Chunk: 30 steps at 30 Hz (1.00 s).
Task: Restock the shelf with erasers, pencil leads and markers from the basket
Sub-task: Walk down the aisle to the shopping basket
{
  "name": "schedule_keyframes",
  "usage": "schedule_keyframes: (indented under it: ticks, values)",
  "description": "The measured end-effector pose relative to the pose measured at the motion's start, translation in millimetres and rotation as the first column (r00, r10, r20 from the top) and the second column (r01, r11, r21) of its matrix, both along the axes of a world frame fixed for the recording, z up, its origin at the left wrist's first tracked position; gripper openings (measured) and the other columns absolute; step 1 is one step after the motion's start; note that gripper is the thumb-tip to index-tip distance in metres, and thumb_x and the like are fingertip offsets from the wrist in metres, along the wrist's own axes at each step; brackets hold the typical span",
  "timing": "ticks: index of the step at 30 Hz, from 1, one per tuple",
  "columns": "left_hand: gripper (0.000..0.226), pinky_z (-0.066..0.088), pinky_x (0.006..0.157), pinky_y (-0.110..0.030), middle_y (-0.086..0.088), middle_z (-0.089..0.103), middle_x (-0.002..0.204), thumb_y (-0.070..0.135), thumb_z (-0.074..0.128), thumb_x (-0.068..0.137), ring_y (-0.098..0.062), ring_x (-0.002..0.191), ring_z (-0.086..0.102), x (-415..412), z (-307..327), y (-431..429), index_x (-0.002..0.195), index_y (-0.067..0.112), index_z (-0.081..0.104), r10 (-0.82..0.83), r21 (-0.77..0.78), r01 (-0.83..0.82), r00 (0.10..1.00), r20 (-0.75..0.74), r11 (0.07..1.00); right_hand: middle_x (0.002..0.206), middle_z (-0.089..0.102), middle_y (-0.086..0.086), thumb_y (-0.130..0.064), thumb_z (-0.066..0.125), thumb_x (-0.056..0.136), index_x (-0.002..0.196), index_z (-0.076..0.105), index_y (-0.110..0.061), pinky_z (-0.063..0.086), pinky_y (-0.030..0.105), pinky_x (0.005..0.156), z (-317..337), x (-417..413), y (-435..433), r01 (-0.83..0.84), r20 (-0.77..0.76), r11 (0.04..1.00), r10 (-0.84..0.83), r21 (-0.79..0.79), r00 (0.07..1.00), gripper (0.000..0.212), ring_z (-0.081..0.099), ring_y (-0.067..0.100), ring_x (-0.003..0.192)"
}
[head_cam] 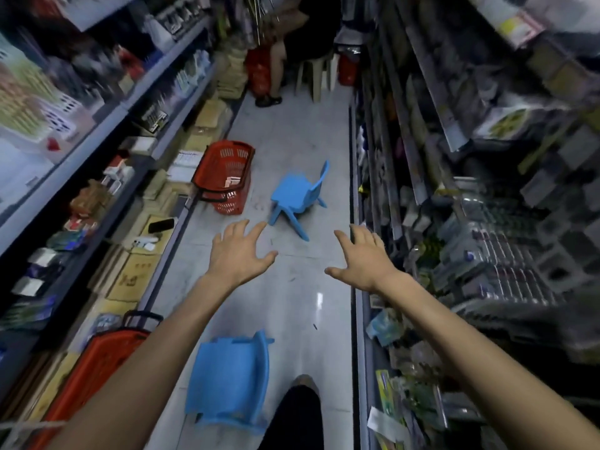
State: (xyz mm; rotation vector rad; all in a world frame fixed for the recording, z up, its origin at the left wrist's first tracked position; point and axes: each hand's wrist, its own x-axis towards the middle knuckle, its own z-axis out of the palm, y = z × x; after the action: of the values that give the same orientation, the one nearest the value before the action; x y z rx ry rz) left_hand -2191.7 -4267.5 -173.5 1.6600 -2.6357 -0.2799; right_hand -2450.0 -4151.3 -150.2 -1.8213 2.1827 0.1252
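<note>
In the head view, the person's left hand (238,254) and right hand (360,259) reach forward over the aisle, both with fingers spread and nothing in them. The far red basket (224,177) stands on the floor (292,141) ahead of the left hand and well apart from it, at the foot of the left shelf (130,102). A small white and red pack (232,181) lies inside it. A near red basket (97,368) with a black handle sits low on the left, partly behind the left forearm, and its contents are hidden. Blur makes it impossible to tell erasers, leads or markers apart.

The floor is pale, glossy tile in a narrow shop aisle. A small blue chair (298,196) stands beyond the fingertips, and a second blue chair (230,378) is nearer, beside the person's dark trouser leg (292,417). The right shelf (454,222), crowded with packets, is close beside the right hand. A dark phone (161,225) lies on cardboard boxes (136,271) at the left. At the far end a seated person (277,66) occupies a pale chair (315,76).
</note>
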Motion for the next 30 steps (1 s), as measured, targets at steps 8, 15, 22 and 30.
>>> schedule_keyframes:
  ticks: [8, 15, 22, 30]
  values:
    - [0.085, 0.037, 0.113, -0.056, -0.008, 0.038, 0.159, 0.076, 0.044, 0.081, -0.031, 0.147, 0.032, -74, -10, -160, 0.155, 0.034, 0.039, 0.058, -0.039, -0.057, 0.998, 0.02, 0.998, 0.167, 0.01, 0.017, -0.07, 0.054, 0.089, 0.162, 0.012, -0.021, 0.009, 0.052, 0.125, -13, -63, -190, -0.125, -0.021, 0.992, 0.124, -0.028, 0.992, 0.098, 0.006, 0.037, 0.154]
    - [0.088, 0.028, 0.116, -0.057, -0.008, 0.034, 0.162, 0.078, 0.034, 0.08, -0.034, 0.152, 0.023, -129, -14, -309, 0.156, 0.034, 0.036, 0.144, -0.029, -0.143, 0.99, 0.015, 0.989, 0.168, 0.002, 0.019, -0.067, 0.055, 0.091, 0.162, 0.012, -0.019, 0.009, 0.049, 0.124, -6, -113, -368, -0.184, -0.019, 0.979, 0.183, -0.082, 0.983, 0.095, 0.002, 0.036, 0.155]
    - [0.088, 0.019, 0.12, -0.065, -0.012, 0.022, 0.168, 0.078, 0.043, 0.086, -0.038, 0.156, 0.014, -170, -19, -442, 0.16, 0.035, 0.024, 0.174, 0.033, -0.176, 0.982, 0.07, 0.984, 0.169, -0.008, 0.016, -0.071, 0.052, 0.09, 0.164, 0.004, -0.022, 0.003, 0.053, 0.126, -1, -147, -509, -0.222, 0.003, 0.974, 0.223, -0.045, 0.975, 0.101, -0.011, 0.037, 0.156]
    - [0.089, 0.014, 0.121, -0.066, -0.01, 0.013, 0.17, 0.077, 0.046, 0.085, -0.037, 0.156, 0.008, -198, -20, -593, 0.161, 0.037, 0.02, 0.267, 0.087, -0.277, 0.958, 0.107, 0.957, 0.169, -0.013, 0.017, -0.075, 0.053, 0.087, 0.163, 0.001, -0.023, 0.0, 0.053, 0.125, -13, -177, -685, -0.323, -0.002, 0.946, 0.323, -0.023, 0.946, 0.106, -0.013, 0.038, 0.155]
